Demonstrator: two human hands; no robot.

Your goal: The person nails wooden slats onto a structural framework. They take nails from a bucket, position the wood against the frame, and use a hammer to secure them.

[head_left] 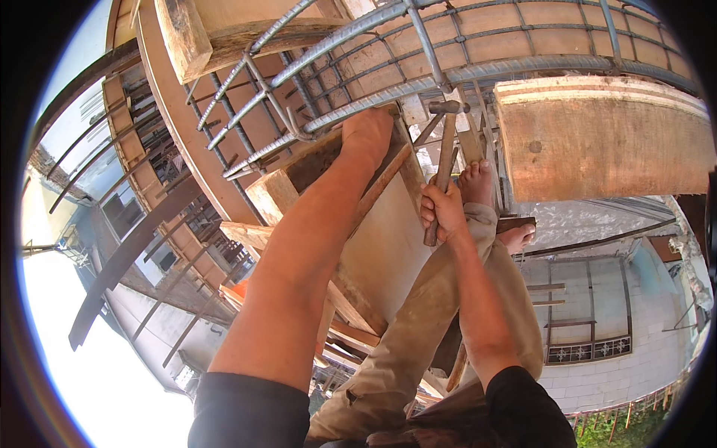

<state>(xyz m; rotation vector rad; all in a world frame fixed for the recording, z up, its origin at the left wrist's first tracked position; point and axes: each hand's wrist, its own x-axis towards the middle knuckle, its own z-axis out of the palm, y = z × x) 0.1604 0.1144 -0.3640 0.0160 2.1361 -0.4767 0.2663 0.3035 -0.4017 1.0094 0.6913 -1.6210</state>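
Note:
My right hand point(442, 207) is wrapped round the wooden handle of a hammer point(447, 153). The hammer stands nearly upright in the picture, its metal head at the top just below a thick steel bar. My left arm reaches forward, and my left hand point(368, 133) is curled at the top end of a wooden formwork box point(321, 160), right under the reinforcing bars point(336, 113). Its fingers point away from me, so whatever they grip is hidden. A narrow wood strip point(382, 183) runs along the box beside my left wrist.
A rebar cage point(478, 37) crosses the top over plywood. At the right lies a thick wooden board point(597, 142). My bare foot point(476, 183) rests by a narrow timber point(469, 138). Far below are a tiled wall point(597, 299) and, at left, scaffold poles point(175, 299).

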